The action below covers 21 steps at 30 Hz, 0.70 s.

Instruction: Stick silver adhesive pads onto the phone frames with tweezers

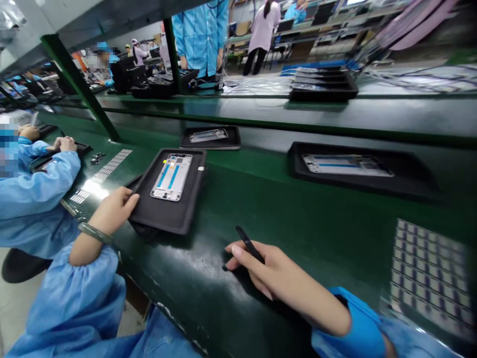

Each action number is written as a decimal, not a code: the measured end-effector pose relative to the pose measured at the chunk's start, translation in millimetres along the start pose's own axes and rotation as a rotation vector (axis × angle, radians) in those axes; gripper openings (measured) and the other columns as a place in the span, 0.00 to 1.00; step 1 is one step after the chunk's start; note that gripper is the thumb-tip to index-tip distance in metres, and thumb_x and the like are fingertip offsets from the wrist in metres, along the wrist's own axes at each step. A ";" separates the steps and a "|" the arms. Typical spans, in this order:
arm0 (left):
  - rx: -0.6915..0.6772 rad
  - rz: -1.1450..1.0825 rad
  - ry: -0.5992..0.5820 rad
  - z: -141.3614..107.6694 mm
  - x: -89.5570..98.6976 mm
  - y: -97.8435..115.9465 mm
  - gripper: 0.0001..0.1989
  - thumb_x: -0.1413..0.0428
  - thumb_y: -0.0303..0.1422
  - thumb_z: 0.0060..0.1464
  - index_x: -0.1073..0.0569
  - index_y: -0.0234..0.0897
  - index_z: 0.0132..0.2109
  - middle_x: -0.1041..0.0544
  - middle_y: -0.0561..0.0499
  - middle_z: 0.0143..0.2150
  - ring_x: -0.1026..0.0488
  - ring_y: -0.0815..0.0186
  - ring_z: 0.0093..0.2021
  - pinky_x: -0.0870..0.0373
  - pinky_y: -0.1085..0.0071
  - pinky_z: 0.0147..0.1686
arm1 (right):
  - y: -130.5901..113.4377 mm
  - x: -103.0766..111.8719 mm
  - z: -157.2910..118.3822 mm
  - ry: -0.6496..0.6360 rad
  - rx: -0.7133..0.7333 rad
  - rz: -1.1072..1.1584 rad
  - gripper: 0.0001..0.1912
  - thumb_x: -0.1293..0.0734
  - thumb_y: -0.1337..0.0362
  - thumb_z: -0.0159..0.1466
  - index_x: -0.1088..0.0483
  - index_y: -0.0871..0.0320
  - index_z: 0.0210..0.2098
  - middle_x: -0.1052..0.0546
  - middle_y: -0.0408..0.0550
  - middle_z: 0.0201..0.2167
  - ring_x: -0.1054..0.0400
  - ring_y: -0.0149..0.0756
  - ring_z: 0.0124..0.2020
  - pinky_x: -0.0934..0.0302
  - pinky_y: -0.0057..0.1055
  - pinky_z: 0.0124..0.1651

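Note:
My left hand (pixel 116 211) grips the left edge of a black tray (pixel 143 211), thumb on top. In that tray lies a silver phone frame (pixel 171 177) with two blue strips and a small yellow tab. The tray is stacked slightly askew on another dark tray, mostly hidden beneath it. My right hand (pixel 261 266) is over the green bench to the right, closed around a slim black pen-shaped tool (pixel 249 243). A small dark tip shows below the fingers; whether the tool is a pen or tweezers I cannot tell.
Behind stand a black tray (pixel 210 145) and a larger one (pixel 410 171), each with a phone frame. A sheet of small rectangular parts (pixel 428 273) lies right. Strips of parts (pixel 104 174) lie left, near a co-worker's sleeve (pixel 55 179). A green post (pixel 80 89) rises back left.

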State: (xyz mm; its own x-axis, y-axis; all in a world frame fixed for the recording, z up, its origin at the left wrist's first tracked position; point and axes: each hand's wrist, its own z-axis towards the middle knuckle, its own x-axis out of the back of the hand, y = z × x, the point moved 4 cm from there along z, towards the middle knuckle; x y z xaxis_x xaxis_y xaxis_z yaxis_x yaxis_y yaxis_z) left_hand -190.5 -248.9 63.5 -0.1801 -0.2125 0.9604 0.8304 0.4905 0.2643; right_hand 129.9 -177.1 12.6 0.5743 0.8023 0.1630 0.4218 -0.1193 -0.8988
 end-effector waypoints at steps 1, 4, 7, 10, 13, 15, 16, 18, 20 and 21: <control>-0.018 -0.009 0.012 -6.6 -2.4 3.9 0.15 0.53 0.43 0.56 0.32 0.36 0.38 0.26 0.49 0.32 0.28 0.62 0.33 0.34 0.69 0.32 | -5.7 -4.0 6.3 -0.001 0.007 0.031 0.24 0.43 0.44 0.62 0.33 0.61 0.34 0.40 0.36 0.10 0.49 0.25 0.13 0.52 0.25 0.21; -0.064 -0.012 0.066 -21.6 -7.8 14.5 0.13 0.53 0.41 0.57 0.32 0.35 0.40 0.27 0.48 0.33 0.28 0.61 0.35 0.33 0.66 0.35 | -23.8 -17.2 28.1 -0.011 0.023 0.182 0.25 0.42 0.43 0.61 0.34 0.61 0.35 0.39 0.37 0.09 0.51 0.25 0.13 0.56 0.23 0.19; -0.102 -0.014 0.117 -27.6 -11.1 20.4 0.11 0.54 0.38 0.58 0.33 0.35 0.40 0.29 0.47 0.33 0.29 0.60 0.37 0.33 0.64 0.37 | -36.3 -31.0 50.2 -0.032 0.017 0.291 0.25 0.40 0.42 0.59 0.36 0.60 0.33 0.44 0.34 0.07 0.59 0.22 0.11 0.65 0.22 0.16; -0.120 -0.034 0.148 -30.1 -12.0 22.5 0.09 0.54 0.36 0.59 0.34 0.35 0.39 0.30 0.48 0.32 0.30 0.60 0.37 0.33 0.64 0.37 | -40.7 -38.7 63.7 -0.029 0.001 0.342 0.22 0.37 0.45 0.58 0.38 0.59 0.34 0.47 0.31 0.08 0.62 0.21 0.11 0.68 0.21 0.15; -0.136 -0.077 0.146 -35.4 -10.5 27.6 0.10 0.54 0.37 0.60 0.33 0.35 0.40 0.29 0.48 0.33 0.29 0.61 0.35 0.32 0.65 0.35 | -40.3 -36.3 59.6 -0.014 -0.017 0.363 0.20 0.35 0.48 0.58 0.38 0.58 0.37 0.49 0.30 0.08 0.63 0.21 0.12 0.69 0.20 0.16; -0.157 -0.167 0.121 -40.6 -9.2 35.5 0.11 0.54 0.38 0.60 0.33 0.36 0.40 0.28 0.49 0.34 0.29 0.63 0.34 0.32 0.67 0.35 | -36.6 -29.1 46.6 0.003 -0.038 0.353 0.20 0.36 0.47 0.58 0.38 0.58 0.36 0.51 0.29 0.08 0.64 0.21 0.12 0.69 0.21 0.17; -0.175 -0.223 0.107 -43.3 -8.7 41.1 0.11 0.54 0.39 0.61 0.32 0.36 0.40 0.28 0.49 0.34 0.29 0.64 0.34 0.32 0.67 0.35 | -32.9 -23.9 37.8 0.017 -0.050 0.345 0.20 0.36 0.46 0.58 0.39 0.58 0.35 0.52 0.29 0.08 0.64 0.21 0.13 0.68 0.21 0.17; -0.233 -0.324 0.091 -48.0 -8.6 54.8 0.11 0.54 0.39 0.61 0.32 0.36 0.38 0.28 0.50 0.34 0.30 0.66 0.33 0.33 0.68 0.35 | -20.8 -12.0 17.5 0.043 -0.086 0.324 0.21 0.37 0.44 0.59 0.39 0.57 0.33 0.53 0.29 0.09 0.66 0.20 0.14 0.67 0.21 0.19; -0.305 -0.400 0.091 -52.1 -10.2 70.0 0.11 0.53 0.39 0.61 0.33 0.36 0.39 0.29 0.51 0.34 0.31 0.67 0.32 0.33 0.70 0.34 | -2.0 0.3 -5.5 0.076 -0.155 0.299 0.23 0.38 0.43 0.58 0.39 0.58 0.32 0.53 0.29 0.08 0.67 0.20 0.14 0.66 0.22 0.19; -0.340 -0.440 0.088 -53.9 -12.2 77.5 0.10 0.53 0.38 0.61 0.33 0.36 0.41 0.30 0.51 0.34 0.31 0.68 0.32 0.33 0.70 0.34 | 8.9 5.7 -18.0 0.097 -0.194 0.290 0.23 0.37 0.42 0.57 0.39 0.58 0.32 0.54 0.29 0.08 0.67 0.20 0.13 0.67 0.22 0.19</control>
State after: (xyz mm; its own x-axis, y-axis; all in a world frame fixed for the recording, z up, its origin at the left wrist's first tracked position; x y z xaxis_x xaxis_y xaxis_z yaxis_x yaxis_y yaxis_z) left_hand -95.5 -253.9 67.5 -0.5152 -0.4122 0.7515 0.8128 0.0431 0.5809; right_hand 149.6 -184.1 12.9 0.7495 0.6607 -0.0410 0.3516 -0.4498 -0.8210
